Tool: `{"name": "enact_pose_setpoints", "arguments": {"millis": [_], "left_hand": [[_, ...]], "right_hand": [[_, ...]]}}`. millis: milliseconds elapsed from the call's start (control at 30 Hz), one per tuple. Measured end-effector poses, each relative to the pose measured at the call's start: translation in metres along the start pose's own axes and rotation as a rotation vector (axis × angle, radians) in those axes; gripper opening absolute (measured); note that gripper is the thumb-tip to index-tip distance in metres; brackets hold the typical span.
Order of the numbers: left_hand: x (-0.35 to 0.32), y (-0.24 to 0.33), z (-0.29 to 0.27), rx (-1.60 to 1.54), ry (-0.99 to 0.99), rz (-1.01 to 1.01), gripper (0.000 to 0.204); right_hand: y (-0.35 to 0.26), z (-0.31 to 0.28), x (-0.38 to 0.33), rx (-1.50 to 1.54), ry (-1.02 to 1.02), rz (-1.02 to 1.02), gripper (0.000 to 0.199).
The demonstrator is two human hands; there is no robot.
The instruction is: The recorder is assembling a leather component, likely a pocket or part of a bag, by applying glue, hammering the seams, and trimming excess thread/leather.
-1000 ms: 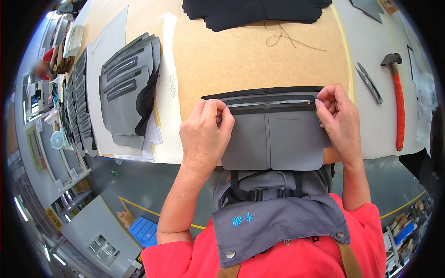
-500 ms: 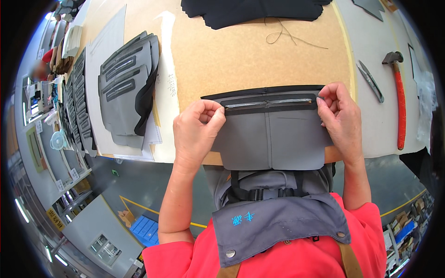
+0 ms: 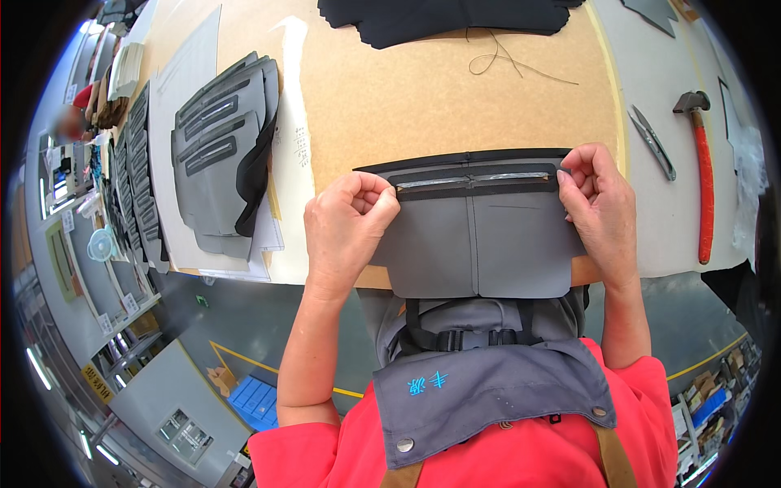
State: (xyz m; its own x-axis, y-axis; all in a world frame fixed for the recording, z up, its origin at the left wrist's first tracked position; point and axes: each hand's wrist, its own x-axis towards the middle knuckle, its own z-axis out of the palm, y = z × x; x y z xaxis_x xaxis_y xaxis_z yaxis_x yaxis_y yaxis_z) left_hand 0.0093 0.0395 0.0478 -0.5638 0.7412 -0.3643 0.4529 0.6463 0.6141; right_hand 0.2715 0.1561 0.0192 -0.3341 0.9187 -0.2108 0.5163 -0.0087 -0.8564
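Note:
A grey panel (image 3: 521, 244) with a stitched centre seam lies over the table's front edge, its lower part hanging toward me. Across its upper part runs a black strip framing a narrow slot (image 3: 439, 185) with something shiny inside. At the slot's left end my left hand (image 3: 350, 224) is closed, thumb and forefinger pinching the panel. My right hand (image 3: 598, 207) pinches at the right end in the same way, its other fingers curled. The fingertips hide exactly what lies between them.
Stacked grey panels with similar slots (image 3: 220, 163) lie at left. Black pieces (image 3: 447, 18) and a loose cord (image 3: 521, 63) are at the far side. On the right are thread snips (image 3: 652, 142) and a red-handled hammer (image 3: 701, 187). The table's front edge (image 3: 374, 278) runs beneath the panel.
Almost nothing differs. Both hands keep their pinch at the slot's ends, and the panel has barely shifted.

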Motion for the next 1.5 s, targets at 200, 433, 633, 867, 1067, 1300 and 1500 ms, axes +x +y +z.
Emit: {"name": "enact_pose_setpoints", "arguments": {"millis": [200,433,633,867,1067,1300,1500], "left_hand": [[0.003,-0.003,0.0,-0.004,-0.027,-0.004,0.012],[0.015,-0.018,-0.011,-0.228,-0.146,-0.065,0.028],[0.021,-0.019,-0.018,-0.35,-0.272,-0.085,0.023],[0.023,-0.021,-0.011,-0.338,-0.232,-0.045,0.022],[0.022,-0.027,-0.006,-0.279,-0.192,0.023,0.022],[0.022,-0.026,-0.006,-0.252,-0.175,0.103,0.019],[0.023,-0.026,-0.007,-0.207,-0.176,0.148,0.019]], "right_hand": [[0.0,-0.001,0.001,0.003,0.002,0.005,0.013],[-0.009,-0.003,0.0,0.067,-0.032,0.072,0.011],[-0.038,-0.011,-0.007,-0.14,-0.033,-0.117,0.014],[-0.062,0.061,0.032,-0.252,-0.446,-0.743,0.017],[-0.059,0.089,0.044,-0.382,-0.506,-0.875,0.017],[-0.078,0.085,0.056,-0.561,-0.606,-0.876,0.014],[-0.074,0.053,0.056,-0.648,-0.657,-0.835,0.018]]}}
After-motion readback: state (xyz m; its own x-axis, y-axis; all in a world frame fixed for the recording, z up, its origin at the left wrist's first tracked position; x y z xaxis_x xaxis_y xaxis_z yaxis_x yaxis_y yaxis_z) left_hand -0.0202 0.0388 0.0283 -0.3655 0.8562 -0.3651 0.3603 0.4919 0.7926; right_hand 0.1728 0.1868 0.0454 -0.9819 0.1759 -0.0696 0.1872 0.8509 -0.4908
